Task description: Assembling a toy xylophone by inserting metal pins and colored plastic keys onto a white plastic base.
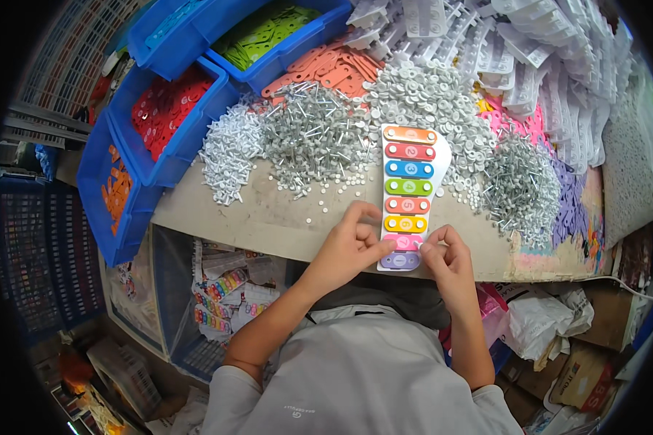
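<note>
A toy xylophone (408,185) with a white base and several coloured bars lies upright at the bench's front edge. White round caps show at the ends of most bars. My left hand (352,245) is closed at its left edge, thumb tip on the pink bar (402,242). On the other side, my right hand (448,254) has thumb and index finger pinched together by the pink bar's right end. Whatever sits in that pinch is too small to make out. Nearest me lies the purple bar (400,261), below both thumbs.
Piles of metal pins (308,138), white pegs (228,148) and grey-white caps (428,90) cover the bench behind. Blue bins (141,170) of coloured bars stand left. White plastic bases (551,69) are heaped back right. Below the bench is a crate (196,355) with finished-looking xylophones.
</note>
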